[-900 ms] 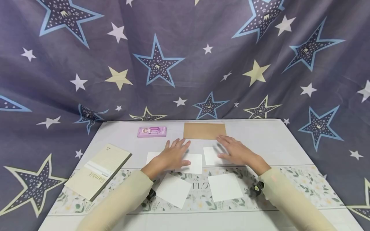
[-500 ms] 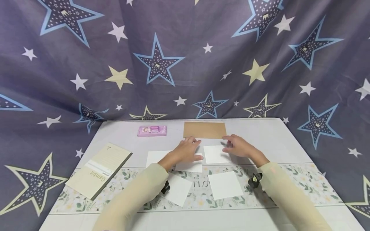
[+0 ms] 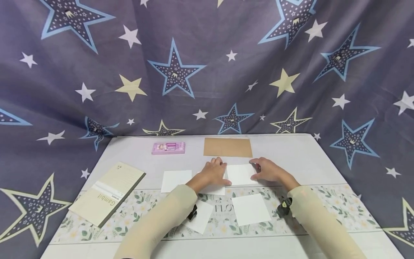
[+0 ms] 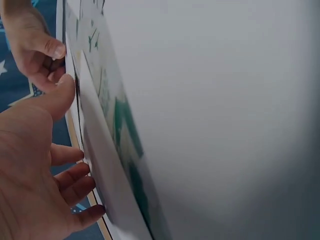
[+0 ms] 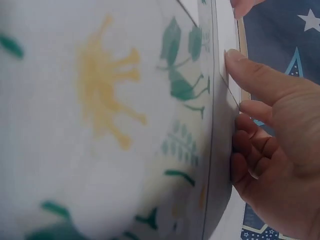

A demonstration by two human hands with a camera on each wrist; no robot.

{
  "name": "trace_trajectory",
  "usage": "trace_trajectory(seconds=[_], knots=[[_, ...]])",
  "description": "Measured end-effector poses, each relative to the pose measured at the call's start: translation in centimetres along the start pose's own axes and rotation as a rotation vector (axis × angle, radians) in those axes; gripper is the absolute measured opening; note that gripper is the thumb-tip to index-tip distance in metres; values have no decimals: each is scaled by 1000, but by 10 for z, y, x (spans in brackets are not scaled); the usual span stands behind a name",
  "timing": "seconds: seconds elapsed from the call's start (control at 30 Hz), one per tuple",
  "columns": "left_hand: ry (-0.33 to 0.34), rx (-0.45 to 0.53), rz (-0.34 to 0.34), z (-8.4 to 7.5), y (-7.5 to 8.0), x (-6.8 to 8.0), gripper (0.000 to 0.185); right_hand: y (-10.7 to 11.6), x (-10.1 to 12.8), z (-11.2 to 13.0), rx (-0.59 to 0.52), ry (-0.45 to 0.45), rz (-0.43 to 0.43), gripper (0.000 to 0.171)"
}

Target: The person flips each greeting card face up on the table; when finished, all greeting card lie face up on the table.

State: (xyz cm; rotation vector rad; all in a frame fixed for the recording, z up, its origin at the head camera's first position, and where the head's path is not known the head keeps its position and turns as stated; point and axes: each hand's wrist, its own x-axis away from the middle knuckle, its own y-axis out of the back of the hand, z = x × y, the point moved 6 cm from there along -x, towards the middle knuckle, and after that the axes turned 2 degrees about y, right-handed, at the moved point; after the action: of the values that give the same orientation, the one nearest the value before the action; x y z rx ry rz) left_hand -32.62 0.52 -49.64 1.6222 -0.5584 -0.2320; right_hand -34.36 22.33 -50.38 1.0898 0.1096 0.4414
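A white square card (image 3: 238, 175) lies between my two hands, below the brown paper sheet (image 3: 228, 147). My left hand (image 3: 211, 174) rests over another white card (image 3: 215, 190), its fingertips and thumb near the middle card's left edge. In the left wrist view its fingers (image 4: 75, 187) are loosely bent and spread. At the middle card's right edge my right hand (image 3: 269, 170) touches with thumb and index finger apart. Its thumb (image 5: 245, 65) lies along the card's edge in the right wrist view, the other fingers bent under the palm. No card is seen lifted.
More white cards lie around: one at left (image 3: 174, 180), one at front right (image 3: 251, 209), and one at front (image 3: 201, 217), partly behind the left sleeve. A cream notebook (image 3: 108, 194) lies at left, and a pink box (image 3: 168, 148) at the back. A star-patterned curtain (image 3: 194, 72) stands behind.
My left hand has moved right, from over the left cards to the middle card's left edge. The right hand has drawn slightly right and down from the brown sheet's corner to the card's right edge.
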Motion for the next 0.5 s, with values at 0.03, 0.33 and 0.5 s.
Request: trace_trajectory(seconds=[0.03,0.33,0.5], knots=[[5,-8,-3,0,0,0,90,0,0,-1,3,-5,-4,77],[18,7,-2,-2,0,0,90,-1,2,0,-25,-14,-8,72],[25,25,-5,-1,1,0,90,-2,-1,-1,-28,-36,-7,73]])
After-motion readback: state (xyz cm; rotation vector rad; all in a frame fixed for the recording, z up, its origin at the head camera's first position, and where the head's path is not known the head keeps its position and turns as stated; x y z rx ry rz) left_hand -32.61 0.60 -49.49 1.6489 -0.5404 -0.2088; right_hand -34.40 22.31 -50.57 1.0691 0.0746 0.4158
